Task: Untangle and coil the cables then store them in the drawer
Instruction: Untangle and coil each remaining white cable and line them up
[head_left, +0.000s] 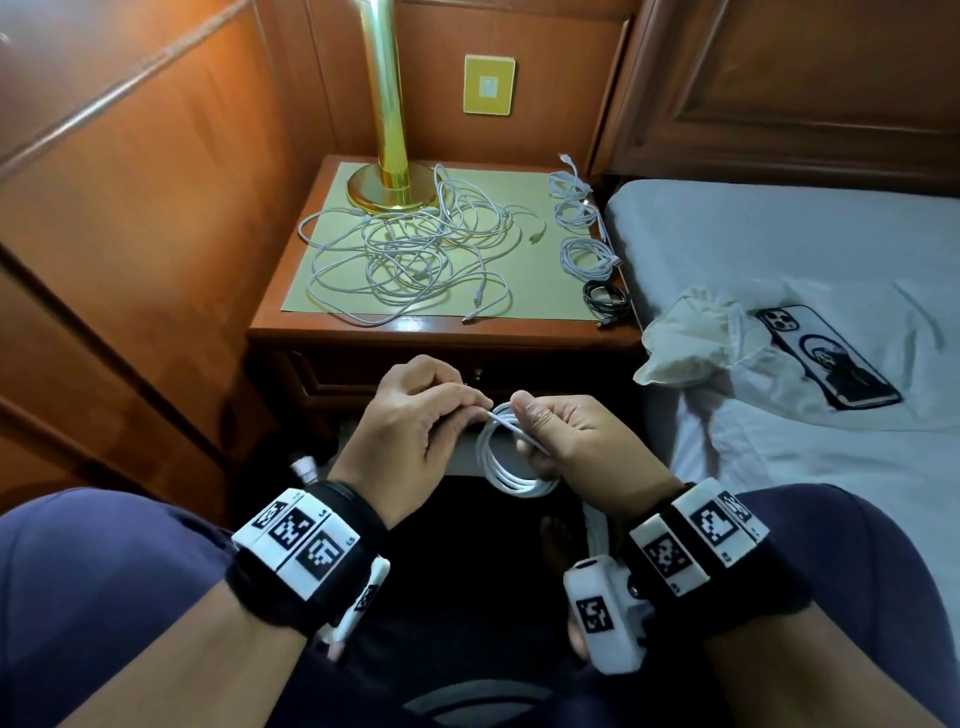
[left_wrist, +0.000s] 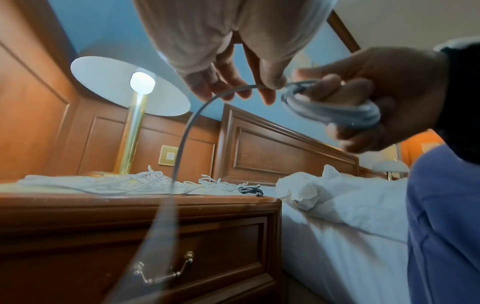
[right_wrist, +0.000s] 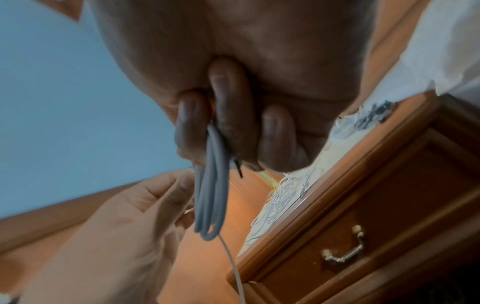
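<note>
The right hand (head_left: 566, 441) grips a white coil (head_left: 511, 465) above the lap, fingers curled round its loops. The left hand (head_left: 415, 415) pinches the loose strand beside it. On the nightstand (head_left: 431, 332) lies the tangle (head_left: 410, 254) (four finished coils (head_left: 587, 239) along its right edge); its drawer (left_wrist: 182, 257) is closed.

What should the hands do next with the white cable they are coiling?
Probably wind the last loose tail onto the coil. The right hand grips the white coil, while the left hand pinches the free strand, which trails off uncoiled in the left wrist view. The drawer is shut, so storing comes later.
</note>
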